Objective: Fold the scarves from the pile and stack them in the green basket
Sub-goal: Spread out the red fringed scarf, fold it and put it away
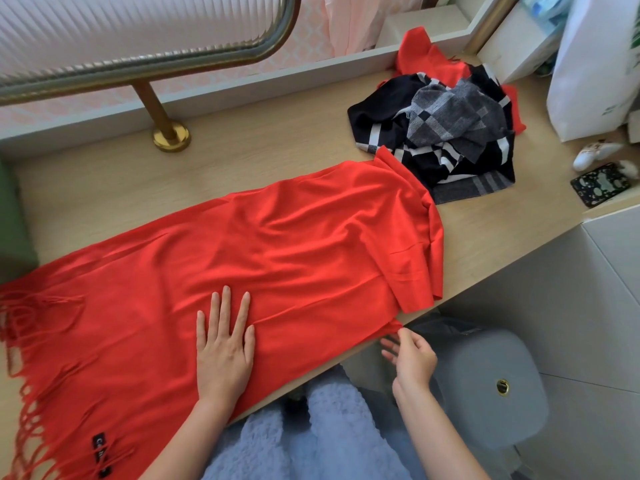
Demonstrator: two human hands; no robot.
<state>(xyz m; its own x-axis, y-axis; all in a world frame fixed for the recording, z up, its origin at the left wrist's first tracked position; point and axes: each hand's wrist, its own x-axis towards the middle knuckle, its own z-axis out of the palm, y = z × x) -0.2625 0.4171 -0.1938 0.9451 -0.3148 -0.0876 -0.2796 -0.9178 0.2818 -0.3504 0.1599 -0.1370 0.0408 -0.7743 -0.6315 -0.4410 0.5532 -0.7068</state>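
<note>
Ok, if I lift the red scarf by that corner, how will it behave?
Probably floppy: the red scarf lies in soft wrinkles and folds over itself. Likely light, since the right hand holds its corner with fingertips alone. The fringe may trail or tangle.

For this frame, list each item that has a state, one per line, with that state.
red scarf: spread flat on the table, far end folded back, fringe at left
left hand: flat, pressing the scarf
right hand: pinching the scarf's near edge at the table edge
pile of scarves: crumpled, unfolded
green basket: mostly out of frame, contents unseen
phone: lying flat on the table
</note>
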